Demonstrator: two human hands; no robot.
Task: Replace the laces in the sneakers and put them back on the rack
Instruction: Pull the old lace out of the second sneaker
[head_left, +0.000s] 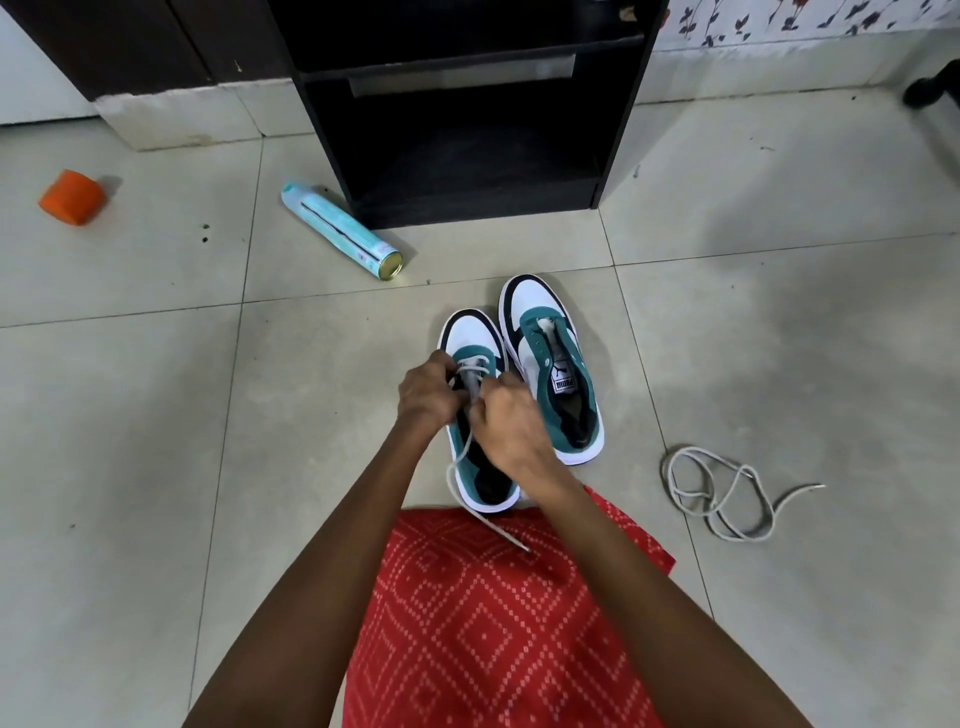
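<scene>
Two white, teal and black sneakers stand side by side on the tiled floor. The left sneaker (470, 338) has a grey lace (460, 462) threaded through its front eyelets, and one end trails back onto my red patterned clothing. My left hand (428, 395) and my right hand (506, 423) are both closed on this lace over the shoe's tongue. The right sneaker (550, 364) has no lace in it. A second loose grey lace (727, 493) lies coiled on the floor to the right. The black rack (467, 104) stands behind the shoes.
A light blue spray can (340, 231) lies on its side left of the rack. An orange object (72, 197) sits at the far left. A dark object (932, 85) shows at the right edge. Bare tiles surround the shoes.
</scene>
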